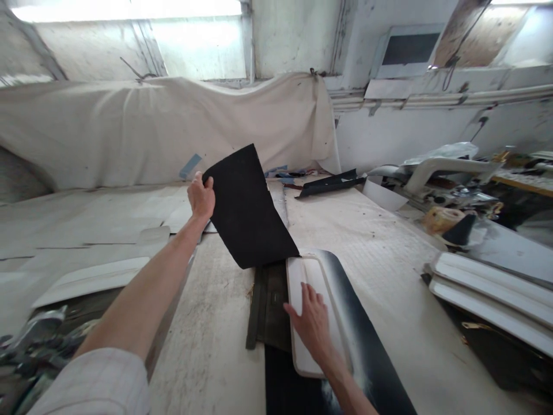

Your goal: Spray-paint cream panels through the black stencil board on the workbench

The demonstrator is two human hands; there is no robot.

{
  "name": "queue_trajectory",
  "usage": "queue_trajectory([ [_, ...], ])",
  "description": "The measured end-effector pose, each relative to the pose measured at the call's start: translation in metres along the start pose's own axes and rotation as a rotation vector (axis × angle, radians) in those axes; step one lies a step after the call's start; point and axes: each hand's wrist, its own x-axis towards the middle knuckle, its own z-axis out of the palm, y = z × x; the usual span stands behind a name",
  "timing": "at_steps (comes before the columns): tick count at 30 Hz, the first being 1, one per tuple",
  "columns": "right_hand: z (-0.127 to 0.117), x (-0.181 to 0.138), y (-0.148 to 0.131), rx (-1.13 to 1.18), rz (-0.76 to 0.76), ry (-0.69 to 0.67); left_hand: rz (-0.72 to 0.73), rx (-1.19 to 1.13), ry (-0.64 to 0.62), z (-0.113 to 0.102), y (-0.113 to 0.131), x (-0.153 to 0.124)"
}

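My left hand [201, 197] pinches the upper left edge of a stiff black sheet [248, 213] and holds it raised and tilted. Its lower right corner reaches the far end of a white panel [302, 276] with rounded corners. On that panel lies my right hand [311, 316], fingers stretched and thumb out to the side. Beneath the panel is a dark board [375, 351] with a whitish, powdery-looking band beside the panel. To the panel's left, a dark flat piece with a ridged edge [273, 305] lies partly under it.
A sewing machine [449, 178] stands at the far right, near a yellowish spool [440, 219]. Stacked white panels [492, 294] lie at the right. Metal machine parts [38, 340] sit at the lower left. A folded black piece [330, 183] rests at the back, before a beige cloth [151, 127].
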Motion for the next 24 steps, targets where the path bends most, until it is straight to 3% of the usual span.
queue_trajectory([
  [3,0.013,-0.003,-0.025,0.008,-0.068,-0.107,-0.026,-0.051,-0.005,-0.002,-0.003,-0.001],
  [6,0.017,-0.005,-0.026,0.027,-0.078,-0.130,-0.066,-0.126,-0.006,-0.003,-0.009,-0.002],
  [11,0.005,-0.005,-0.001,0.057,-0.056,-0.098,-0.082,-0.212,0.003,-0.009,-0.019,-0.008],
  [16,-0.008,-0.010,0.046,0.103,0.049,-0.077,-0.038,-0.349,-0.043,-0.023,-0.017,-0.015],
  [21,-0.011,-0.011,0.076,0.154,0.097,-0.127,0.013,-0.514,-0.206,-0.061,-0.003,-0.047],
  [23,-0.010,-0.010,0.079,0.166,0.098,-0.131,0.027,-0.570,-0.340,-0.088,0.001,-0.082],
  [24,-0.010,-0.010,0.079,0.169,0.095,-0.130,0.031,-0.625,-0.487,-0.102,0.001,-0.105],
])
